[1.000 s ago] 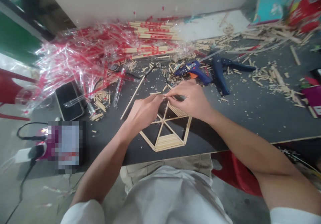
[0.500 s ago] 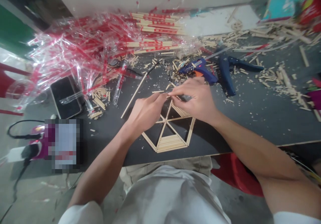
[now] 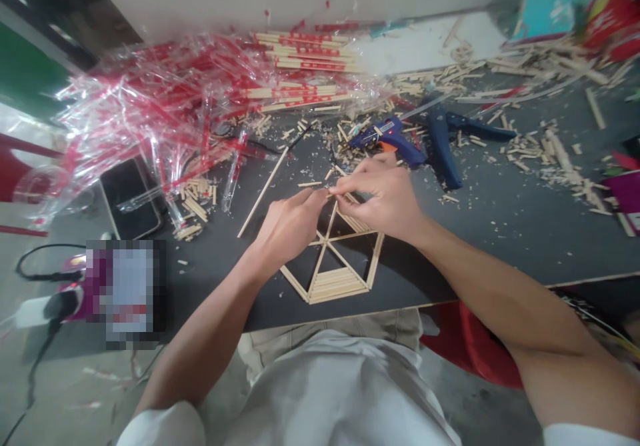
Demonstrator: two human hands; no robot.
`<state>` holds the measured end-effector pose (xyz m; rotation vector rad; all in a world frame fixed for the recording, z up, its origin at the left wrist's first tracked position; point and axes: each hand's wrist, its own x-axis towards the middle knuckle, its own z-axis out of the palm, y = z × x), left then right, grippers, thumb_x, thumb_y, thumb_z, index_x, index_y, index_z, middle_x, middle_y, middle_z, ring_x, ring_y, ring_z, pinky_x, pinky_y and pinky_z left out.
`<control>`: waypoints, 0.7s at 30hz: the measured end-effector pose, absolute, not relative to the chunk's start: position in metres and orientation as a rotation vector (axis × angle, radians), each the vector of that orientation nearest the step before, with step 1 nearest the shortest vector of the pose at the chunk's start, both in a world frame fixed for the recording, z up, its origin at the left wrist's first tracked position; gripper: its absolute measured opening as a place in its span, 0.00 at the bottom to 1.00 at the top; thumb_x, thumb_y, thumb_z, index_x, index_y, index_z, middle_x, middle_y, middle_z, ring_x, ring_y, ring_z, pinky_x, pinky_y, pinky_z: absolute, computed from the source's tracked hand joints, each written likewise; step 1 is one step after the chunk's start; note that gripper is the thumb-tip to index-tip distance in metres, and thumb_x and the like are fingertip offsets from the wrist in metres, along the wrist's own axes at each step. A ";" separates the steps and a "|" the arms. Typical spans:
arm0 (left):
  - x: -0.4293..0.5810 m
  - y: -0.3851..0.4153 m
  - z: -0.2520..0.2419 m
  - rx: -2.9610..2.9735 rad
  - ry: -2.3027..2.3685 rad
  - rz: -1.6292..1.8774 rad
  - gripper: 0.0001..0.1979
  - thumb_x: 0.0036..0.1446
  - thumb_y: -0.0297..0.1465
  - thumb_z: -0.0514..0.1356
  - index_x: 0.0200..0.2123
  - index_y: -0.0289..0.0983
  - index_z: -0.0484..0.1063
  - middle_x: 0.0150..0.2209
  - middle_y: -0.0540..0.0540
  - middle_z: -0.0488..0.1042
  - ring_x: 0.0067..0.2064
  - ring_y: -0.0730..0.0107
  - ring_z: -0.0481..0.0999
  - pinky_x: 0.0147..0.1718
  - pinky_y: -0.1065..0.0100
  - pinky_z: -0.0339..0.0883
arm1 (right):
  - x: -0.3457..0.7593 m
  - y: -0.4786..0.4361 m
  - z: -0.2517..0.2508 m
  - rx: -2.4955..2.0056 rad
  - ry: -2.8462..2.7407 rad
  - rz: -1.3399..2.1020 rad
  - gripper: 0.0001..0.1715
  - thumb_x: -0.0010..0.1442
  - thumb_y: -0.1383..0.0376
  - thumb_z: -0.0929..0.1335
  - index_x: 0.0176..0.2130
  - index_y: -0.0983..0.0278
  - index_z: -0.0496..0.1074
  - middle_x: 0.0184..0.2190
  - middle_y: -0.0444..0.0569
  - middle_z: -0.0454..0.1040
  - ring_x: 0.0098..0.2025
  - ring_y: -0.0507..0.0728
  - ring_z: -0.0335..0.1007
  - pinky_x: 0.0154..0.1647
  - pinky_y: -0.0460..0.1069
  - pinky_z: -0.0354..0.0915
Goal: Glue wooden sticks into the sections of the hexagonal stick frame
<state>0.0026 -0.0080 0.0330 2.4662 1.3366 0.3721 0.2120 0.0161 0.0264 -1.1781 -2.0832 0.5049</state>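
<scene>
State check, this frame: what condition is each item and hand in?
Left hand, fingers pinched shut at the far corner of the hexagon frame.
Right hand, pinched shut there too.
Hexagon frame, flat on the table, partly filled with sticks.
Glue gun, lying unheld.
Phone, screen dark.
Cutters, lying unheld.

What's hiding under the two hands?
A hexagon of wooden sticks on the dark table. The left hand and right hand cover its far edge, so that part cannot be seen.
</scene>
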 end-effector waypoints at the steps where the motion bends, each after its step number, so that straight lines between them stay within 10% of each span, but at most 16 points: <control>1: 0.003 -0.008 0.032 2.457 1.330 0.380 0.20 0.74 0.31 0.46 0.56 0.34 0.75 0.44 0.37 0.82 0.41 0.62 0.83 0.37 0.67 0.72 | 0.213 0.016 0.026 -1.176 -2.092 0.501 0.08 0.60 0.65 0.72 0.34 0.53 0.83 0.34 0.42 0.83 0.35 0.58 0.74 0.52 0.61 0.63; 7: -0.001 -0.005 0.028 2.474 1.285 0.391 0.20 0.74 0.30 0.47 0.58 0.33 0.74 0.46 0.36 0.82 0.42 0.61 0.83 0.40 0.65 0.74 | 0.217 0.021 0.022 -1.186 -2.173 0.514 0.07 0.62 0.65 0.73 0.36 0.53 0.83 0.32 0.43 0.81 0.38 0.59 0.75 0.53 0.60 0.63; 12: -0.002 -0.002 0.026 2.389 1.256 0.580 0.18 0.75 0.31 0.48 0.53 0.33 0.77 0.43 0.38 0.83 0.40 0.65 0.82 0.41 0.67 0.73 | 0.239 0.031 0.041 -1.221 -2.127 0.277 0.15 0.61 0.57 0.76 0.49 0.54 0.80 0.49 0.49 0.81 0.55 0.67 0.72 0.60 0.65 0.60; 17: 0.000 -0.001 0.027 2.203 1.292 0.731 0.18 0.75 0.33 0.49 0.50 0.33 0.78 0.32 0.45 0.80 0.33 0.70 0.79 0.37 0.70 0.71 | 0.287 0.051 0.065 -1.794 -1.780 -0.030 0.12 0.64 0.67 0.73 0.47 0.72 0.80 0.48 0.69 0.79 0.56 0.68 0.75 0.58 0.59 0.64; 21: 0.002 -0.002 0.029 2.104 1.302 0.790 0.18 0.74 0.33 0.49 0.48 0.34 0.78 0.27 0.49 0.76 0.27 0.74 0.74 0.32 0.72 0.68 | 0.333 0.068 0.047 -2.419 -1.771 0.005 0.43 0.60 0.46 0.76 0.55 0.82 0.76 0.54 0.83 0.75 0.61 0.76 0.72 0.48 0.63 0.62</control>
